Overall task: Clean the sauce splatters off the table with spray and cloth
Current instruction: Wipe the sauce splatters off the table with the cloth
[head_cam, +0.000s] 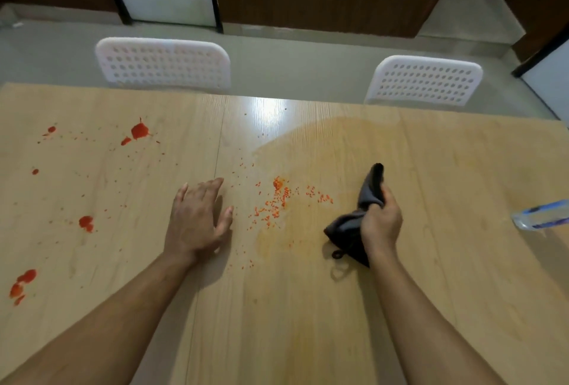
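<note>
So the sauce splatters [140,131] are bright red-orange: fat glossy blobs over at 9 to 10 o'clock on the table [308,323], and a cloud of tiny beaded droplets [278,200] dead centre, sitting in a faint orange smeared film that spreads toward 1 o'clock. The tabletop is pale wood-grain laminate, smooth enough to throw a glare at 12 o'clock, with a seam running down the middle.

The right hand [380,224] is clenched around a dark grey cloth [354,230], soft and bunched up, one end poking upward, with a little hanging loop dangling at the bottom. The left hand [197,221] is spread flat, palm down on the wood just left of the droplets.

A clear plastic spray bottle [542,215] lies at the 3 o'clock edge. Two white perforated plastic chairs [163,62] sit at the far side.
</note>
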